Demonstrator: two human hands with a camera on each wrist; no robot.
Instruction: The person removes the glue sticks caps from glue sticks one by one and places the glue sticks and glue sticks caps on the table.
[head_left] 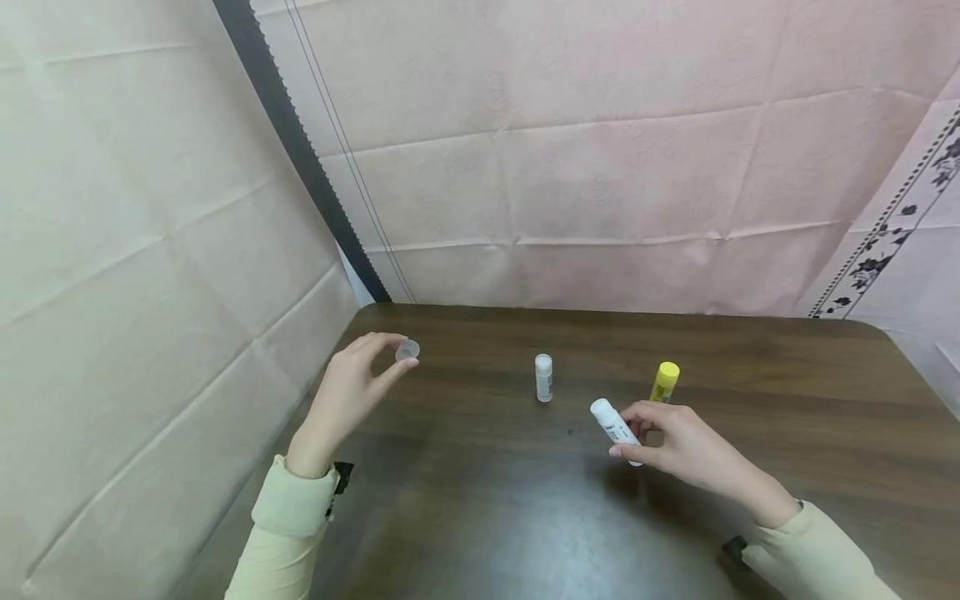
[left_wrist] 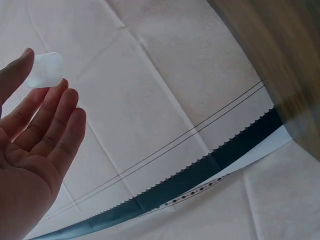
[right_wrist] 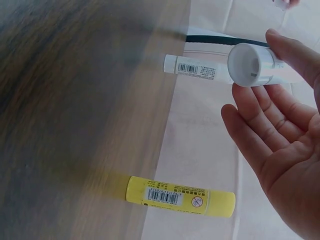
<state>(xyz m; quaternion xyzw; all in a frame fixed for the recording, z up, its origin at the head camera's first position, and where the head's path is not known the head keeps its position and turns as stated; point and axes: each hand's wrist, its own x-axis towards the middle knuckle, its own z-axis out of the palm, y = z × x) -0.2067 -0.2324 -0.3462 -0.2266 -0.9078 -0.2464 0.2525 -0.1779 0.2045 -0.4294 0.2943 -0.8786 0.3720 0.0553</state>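
My left hand [head_left: 351, 385] pinches a small translucent cap [head_left: 407, 351] between thumb and fingers, above the table's left side. In the left wrist view the same cap [left_wrist: 46, 70] shows side-on against the pale cloth. My right hand [head_left: 686, 442] grips a white glue stick [head_left: 615, 422], tilted with its upper end toward the left. The right wrist view shows the round, hollow base of this glue stick [right_wrist: 245, 65]. Between the hands another white glue stick [head_left: 543, 379] stands upright. Just behind my right hand stands a yellow glue stick [head_left: 664, 381], its lower part hidden in the head view.
The dark wooden table [head_left: 480, 500] has rounded far corners. A pale cloth [head_left: 615, 183] hangs behind its far edge, and another cloth [head_left: 135, 275] hangs along the left side.
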